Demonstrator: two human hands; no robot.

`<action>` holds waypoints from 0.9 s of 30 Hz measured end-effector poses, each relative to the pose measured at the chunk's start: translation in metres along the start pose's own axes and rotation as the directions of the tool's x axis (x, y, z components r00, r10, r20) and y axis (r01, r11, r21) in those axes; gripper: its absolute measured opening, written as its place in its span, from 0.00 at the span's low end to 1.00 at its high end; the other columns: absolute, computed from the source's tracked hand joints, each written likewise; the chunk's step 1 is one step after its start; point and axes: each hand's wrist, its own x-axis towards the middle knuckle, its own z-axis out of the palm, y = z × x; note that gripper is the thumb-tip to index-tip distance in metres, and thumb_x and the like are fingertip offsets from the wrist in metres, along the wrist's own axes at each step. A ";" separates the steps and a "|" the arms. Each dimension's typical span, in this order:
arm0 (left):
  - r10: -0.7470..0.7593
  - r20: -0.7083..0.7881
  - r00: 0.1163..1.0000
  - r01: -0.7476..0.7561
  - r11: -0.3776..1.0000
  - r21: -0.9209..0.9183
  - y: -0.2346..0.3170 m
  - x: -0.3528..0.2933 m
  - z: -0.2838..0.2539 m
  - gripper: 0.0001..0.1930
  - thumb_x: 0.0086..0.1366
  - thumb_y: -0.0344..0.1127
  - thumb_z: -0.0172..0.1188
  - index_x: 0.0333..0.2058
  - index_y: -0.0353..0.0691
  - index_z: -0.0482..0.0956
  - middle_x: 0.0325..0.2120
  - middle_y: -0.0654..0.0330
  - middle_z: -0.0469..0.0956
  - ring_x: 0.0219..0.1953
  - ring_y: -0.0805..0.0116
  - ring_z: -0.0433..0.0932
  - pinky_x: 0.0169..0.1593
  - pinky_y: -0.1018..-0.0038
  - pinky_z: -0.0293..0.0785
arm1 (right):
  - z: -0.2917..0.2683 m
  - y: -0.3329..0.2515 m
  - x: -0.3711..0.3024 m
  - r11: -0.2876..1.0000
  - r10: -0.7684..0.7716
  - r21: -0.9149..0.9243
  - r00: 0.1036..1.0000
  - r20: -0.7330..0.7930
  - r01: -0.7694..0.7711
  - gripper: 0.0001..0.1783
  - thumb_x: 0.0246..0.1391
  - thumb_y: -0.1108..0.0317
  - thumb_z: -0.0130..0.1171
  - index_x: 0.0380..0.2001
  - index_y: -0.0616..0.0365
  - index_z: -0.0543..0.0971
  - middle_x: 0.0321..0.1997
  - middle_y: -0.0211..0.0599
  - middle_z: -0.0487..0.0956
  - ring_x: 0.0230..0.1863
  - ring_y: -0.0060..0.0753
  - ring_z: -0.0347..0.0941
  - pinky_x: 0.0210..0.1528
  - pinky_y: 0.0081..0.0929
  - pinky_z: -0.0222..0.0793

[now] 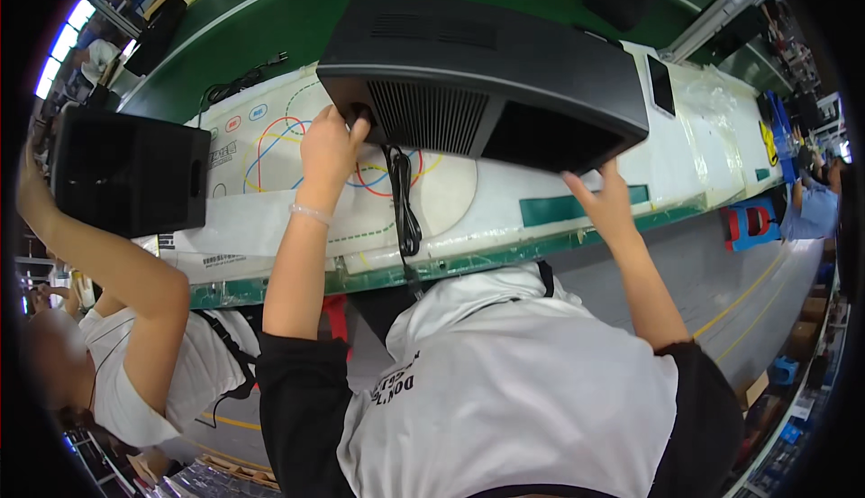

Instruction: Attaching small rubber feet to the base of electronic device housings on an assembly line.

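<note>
White shirt (514, 390) nearest us, we have our left hand (329, 151) and right hand (608, 205) in a clamped grip near opposite ends of the black box (505, 52), over the worktop (694, 151); bearing both ends evenly, clear of the cord (404, 210), should steady it

Appliance (505, 61): upper centre of frame, over bench (500, 187), between left hand (332, 149) and right hand (605, 201). Cord (404, 201): below appliance, crossing mat (453, 194) toward bench's near edge. Second appliance (126, 174): far left, beside mat. Flat device (660, 86): upper right, on bench. Stool (755, 223): right of frame, below bench's right end.
</note>
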 end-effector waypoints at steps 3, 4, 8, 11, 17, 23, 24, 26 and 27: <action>-0.044 0.009 0.999 0.043 0.991 0.124 0.016 0.004 -0.021 0.20 0.57 0.47 0.55 0.28 0.31 0.76 0.26 0.44 0.76 0.28 0.45 0.76 0.34 0.58 0.72 | 0.004 0.014 0.026 0.993 0.060 -0.086 0.976 -0.209 -0.080 0.30 0.52 0.66 0.60 0.54 0.66 0.62 0.35 0.54 0.79 0.37 0.54 0.77 0.37 0.35 0.70; -0.063 0.018 0.998 0.057 0.974 0.219 0.032 0.005 -0.036 0.21 0.56 0.49 0.55 0.26 0.31 0.77 0.25 0.43 0.77 0.28 0.44 0.76 0.35 0.58 0.72 | -0.008 0.004 0.031 0.990 0.005 -0.134 0.972 -0.235 -0.038 0.28 0.53 0.67 0.58 0.54 0.64 0.63 0.30 0.50 0.79 0.31 0.52 0.76 0.33 0.35 0.69; -0.265 0.288 0.920 0.168 0.932 0.321 0.053 0.020 -0.104 0.26 0.52 0.52 0.51 0.21 0.27 0.78 0.18 0.43 0.76 0.27 0.46 0.77 0.34 0.59 0.72 | -0.050 -0.058 0.056 0.962 -0.142 -0.271 0.921 -0.364 0.040 0.19 0.53 0.73 0.48 0.51 0.57 0.66 0.17 0.40 0.74 0.18 0.36 0.72 0.23 0.29 0.63; -0.325 0.740 0.589 0.189 0.945 0.266 0.029 0.039 -0.134 0.26 0.51 0.52 0.51 0.18 0.28 0.76 0.14 0.52 0.74 0.18 0.58 0.70 0.26 0.66 0.66 | -0.108 -0.113 0.102 0.979 -0.053 0.200 0.995 0.083 0.036 0.19 0.50 0.76 0.41 0.47 0.57 0.69 0.16 0.33 0.74 0.17 0.21 0.70 0.22 0.21 0.64; -0.574 0.788 0.221 0.283 0.811 0.512 0.052 0.046 -0.130 0.22 0.50 0.53 0.54 0.16 0.37 0.76 0.14 0.60 0.74 0.15 0.73 0.63 0.20 0.74 0.57 | -0.083 -0.109 0.082 0.895 -0.433 0.305 0.797 0.422 0.325 0.19 0.45 0.66 0.63 0.40 0.63 0.77 0.39 0.35 0.79 0.42 0.31 0.75 0.47 0.25 0.69; -0.422 0.889 0.179 0.050 0.906 0.420 0.060 0.026 -0.131 0.27 0.51 0.57 0.51 0.16 0.33 0.80 0.14 0.55 0.76 0.17 0.67 0.72 0.24 0.72 0.66 | -0.058 -0.125 0.001 0.899 -0.387 0.190 0.509 0.769 0.395 0.41 0.33 0.47 0.72 0.48 0.61 0.73 0.36 0.43 0.80 0.37 0.46 0.77 0.39 0.33 0.73; -0.419 0.894 0.159 0.096 0.908 0.408 0.058 0.025 -0.131 0.24 0.51 0.55 0.51 0.17 0.37 0.78 0.13 0.62 0.73 0.15 0.71 0.65 0.19 0.74 0.57 | -0.050 -0.131 0.000 0.908 -0.345 0.174 0.447 0.825 0.380 0.36 0.36 0.49 0.70 0.46 0.63 0.73 0.34 0.46 0.80 0.34 0.48 0.77 0.37 0.34 0.73; -0.389 0.902 0.185 0.108 0.921 0.375 0.062 0.025 -0.130 0.24 0.51 0.55 0.51 0.16 0.37 0.77 0.13 0.61 0.73 0.14 0.71 0.65 0.19 0.73 0.57 | -0.034 -0.138 -0.003 0.917 -0.299 0.146 0.397 0.868 0.371 0.32 0.40 0.52 0.68 0.43 0.64 0.73 0.31 0.48 0.79 0.32 0.50 0.76 0.35 0.36 0.73; -0.361 0.908 0.213 0.122 0.932 0.342 0.061 0.024 -0.128 0.24 0.51 0.55 0.52 0.16 0.37 0.77 0.13 0.61 0.73 0.14 0.70 0.64 0.19 0.73 0.57 | -0.020 -0.133 -0.008 0.904 -0.267 0.109 0.346 0.900 0.414 0.27 0.43 0.55 0.65 0.39 0.65 0.73 0.27 0.50 0.78 0.29 0.51 0.75 0.33 0.38 0.72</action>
